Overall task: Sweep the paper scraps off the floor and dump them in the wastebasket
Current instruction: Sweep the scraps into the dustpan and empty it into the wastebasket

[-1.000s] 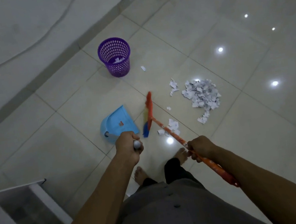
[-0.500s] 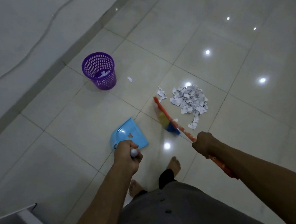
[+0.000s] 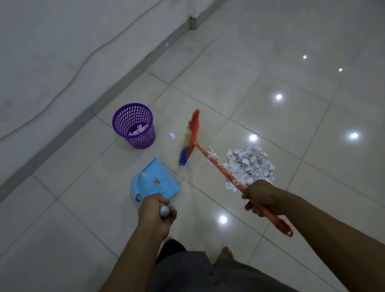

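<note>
Each grip is clamped: right hand [image 3: 263,200] on one broom [image 3: 213,160], left hand [image 3: 157,216] on one dustpan [image 3: 156,180].

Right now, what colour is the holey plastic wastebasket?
Purple holey plastic wastebasket, clearest in the head view.

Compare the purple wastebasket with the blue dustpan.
The wastebasket is purple, round and perforated; the dustpan is light blue, flat and solid. The wastebasket stands free near the wall; the left hand holds the dustpan's handle. The wastebasket contains scraps; the dustpan looks empty. Both rest on the tiled floor.
</note>
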